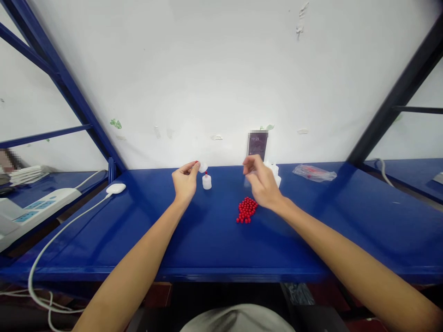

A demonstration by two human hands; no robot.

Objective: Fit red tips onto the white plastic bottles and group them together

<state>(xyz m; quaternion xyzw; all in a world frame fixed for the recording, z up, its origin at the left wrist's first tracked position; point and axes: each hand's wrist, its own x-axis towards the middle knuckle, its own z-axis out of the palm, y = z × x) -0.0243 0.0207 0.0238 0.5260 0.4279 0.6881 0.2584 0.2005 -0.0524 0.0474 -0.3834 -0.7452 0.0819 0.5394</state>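
My left hand (186, 182) pinches a small white bottle (203, 167), tipped on its side, with a bit of red showing at the fingertips. Just below it, another small white bottle (206, 182) stands upright on the table, a red tip (206, 173) on its top. My right hand (262, 180) is raised over the table, fingers curled toward the thumb; a faint, pale blur lies by the thumb, and what the fingers hold cannot be made out. Beneath it lies a cluster of red beads or small balls (247, 208). White bottles (275, 171) stand partly hidden behind this hand.
A phone (258, 144) leans against the wall. A clear plastic bag (314, 173) with red contents lies at the right on the blue table (207, 249). At the left are a white charger puck (116, 188) with its cable and a power strip (41, 207). Blue metal posts flank the table.
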